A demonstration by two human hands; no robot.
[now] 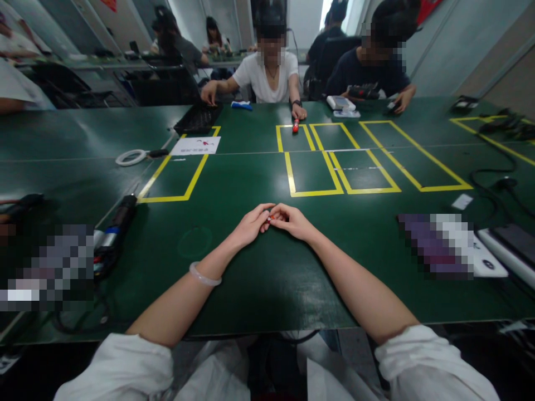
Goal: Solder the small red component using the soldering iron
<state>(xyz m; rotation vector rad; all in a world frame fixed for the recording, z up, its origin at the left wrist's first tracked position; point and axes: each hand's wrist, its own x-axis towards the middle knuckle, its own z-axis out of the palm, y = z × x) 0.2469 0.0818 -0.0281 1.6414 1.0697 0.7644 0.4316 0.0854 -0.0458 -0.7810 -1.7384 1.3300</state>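
My left hand (252, 224) and my right hand (293, 221) meet over the green table, fingertips touching. Between the fingers shows a small red piece (270, 219) with a light spot; most of it is covered, so its kind does not show. The fingers of both hands close in on it. A pale bangle (204, 275) circles my left wrist. Both forearms reach in from the table's near edge.
Yellow tape outlines (316, 194) mark the table (251, 167). A black and blue electric screwdriver (115, 231) lies left; a white tape roll (131, 157) and white card (196, 146) are beyond. Phones (512, 253) lie right. Opposite, a person's hand (298, 111) touches a red object (295, 126).
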